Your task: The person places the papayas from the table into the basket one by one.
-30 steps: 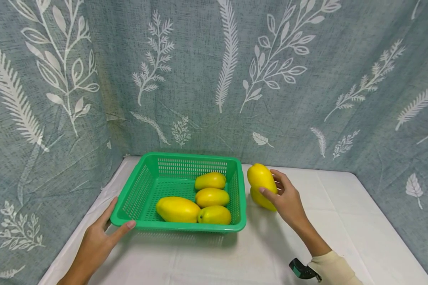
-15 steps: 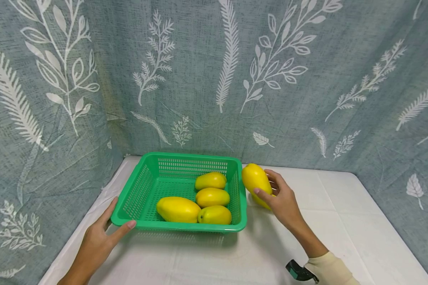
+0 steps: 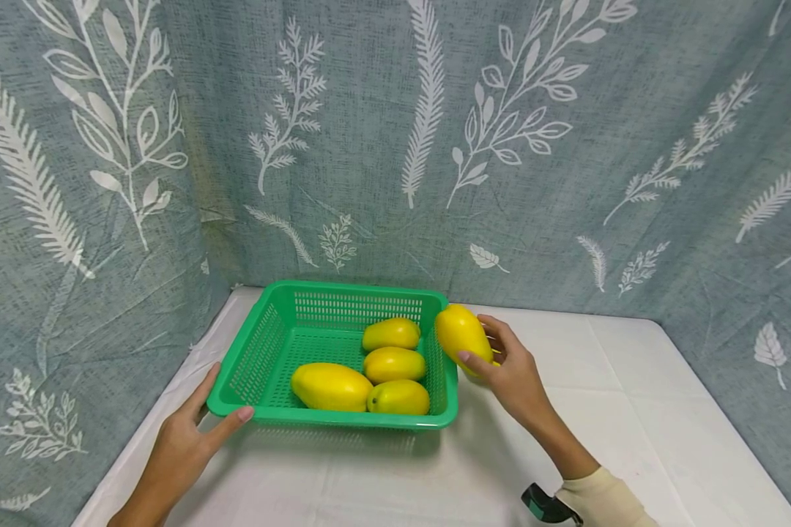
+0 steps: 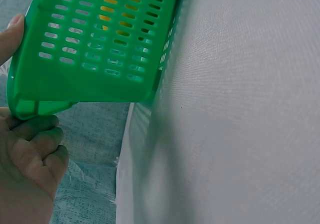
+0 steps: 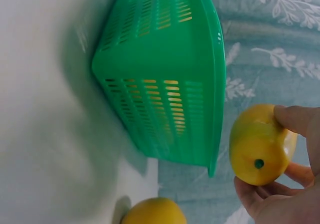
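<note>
My left hand (image 3: 179, 443) grips the near left corner of a green plastic basket (image 3: 329, 416), thumb over the rim. In the left wrist view its fingers (image 4: 47, 139) curl below the rim. My right hand (image 3: 517, 377) holds a yellow papaya (image 3: 460, 331) between thumb and fingers, beside the basket's right wall and overlapping its rim in the head view. The papaya's green stem end shows in the right wrist view. Several papayas lie inside the basket, among them a larger papaya (image 3: 332, 387) at the front. Another papaya (image 5: 155, 214) rests on the table, mostly hidden behind the held one in the head view.
The basket stands on a white-covered table (image 3: 606, 410), towards its back left. A blue-grey curtain (image 3: 369, 146) with white leaf prints hangs close behind and along both sides. A dark strapped device (image 3: 546, 505) sits at my right wrist.
My right hand has carried the papaya left, from over the one on the table to the basket's right rim. The left hand keeps its grip and the basket stays in place.
</note>
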The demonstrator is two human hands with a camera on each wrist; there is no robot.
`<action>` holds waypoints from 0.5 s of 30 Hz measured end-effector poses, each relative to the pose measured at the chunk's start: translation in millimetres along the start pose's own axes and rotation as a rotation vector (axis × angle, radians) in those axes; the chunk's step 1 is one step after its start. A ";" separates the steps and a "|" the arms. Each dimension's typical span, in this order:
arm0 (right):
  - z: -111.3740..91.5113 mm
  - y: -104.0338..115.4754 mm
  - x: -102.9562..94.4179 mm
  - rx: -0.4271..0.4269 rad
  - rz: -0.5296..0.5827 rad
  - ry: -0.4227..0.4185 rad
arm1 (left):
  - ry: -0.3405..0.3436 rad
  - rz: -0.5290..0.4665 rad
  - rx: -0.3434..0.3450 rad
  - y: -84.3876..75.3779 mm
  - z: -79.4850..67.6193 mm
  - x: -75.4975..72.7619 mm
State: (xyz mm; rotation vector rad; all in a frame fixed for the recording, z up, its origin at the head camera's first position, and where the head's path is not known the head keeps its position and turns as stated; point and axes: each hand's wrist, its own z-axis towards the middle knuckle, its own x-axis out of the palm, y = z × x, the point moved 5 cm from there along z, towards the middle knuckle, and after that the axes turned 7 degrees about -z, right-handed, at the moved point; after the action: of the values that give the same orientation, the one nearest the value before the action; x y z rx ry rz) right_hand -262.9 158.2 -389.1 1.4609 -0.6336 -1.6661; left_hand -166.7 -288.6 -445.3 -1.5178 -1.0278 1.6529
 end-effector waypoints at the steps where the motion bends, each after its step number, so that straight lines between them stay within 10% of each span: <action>1: -0.1 0.7 1.3 -0.002 0.003 0.002 | -0.002 0.000 0.003 0.0 0.1 0.0; 15: -1.4 9.2 14.9 -0.020 0.044 0.038 | -0.015 0.012 0.024 0.1 0.5 -1.1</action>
State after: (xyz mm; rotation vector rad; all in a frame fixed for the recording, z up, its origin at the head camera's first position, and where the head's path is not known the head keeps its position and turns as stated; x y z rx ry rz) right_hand -259.2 141.0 -390.3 1.4508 -0.6222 -1.6035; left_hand -167.0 -289.7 -444.9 -1.5013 -1.0053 1.6816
